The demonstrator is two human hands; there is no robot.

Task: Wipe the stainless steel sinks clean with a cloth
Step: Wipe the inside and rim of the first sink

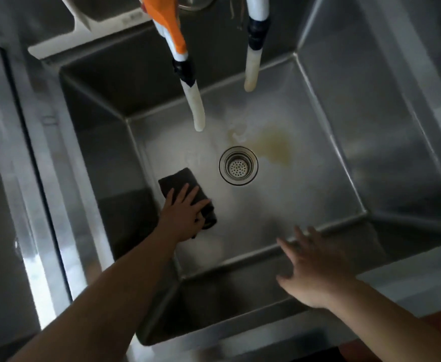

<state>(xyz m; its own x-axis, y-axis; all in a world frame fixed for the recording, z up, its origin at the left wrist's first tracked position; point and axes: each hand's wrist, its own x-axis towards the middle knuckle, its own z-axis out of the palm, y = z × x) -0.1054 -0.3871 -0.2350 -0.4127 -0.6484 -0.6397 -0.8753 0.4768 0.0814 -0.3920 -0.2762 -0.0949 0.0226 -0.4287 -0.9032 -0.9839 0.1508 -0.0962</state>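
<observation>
My left hand (185,218) presses flat on the dark cloth (188,194) just left of the drain (238,165), the yellow stain (275,147) lying just right of it, my right hand (316,273) spread empty nearer me.

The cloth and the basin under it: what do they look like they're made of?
Cloth: dark, matte and soft-looking, folded under the left hand, probably microfibre or cotton, though the weave is too blurred to tell. Sink basin: brushed stainless steel by its grey sheen and folded seams, with a yellowish stain beside the drain strainer.
</observation>
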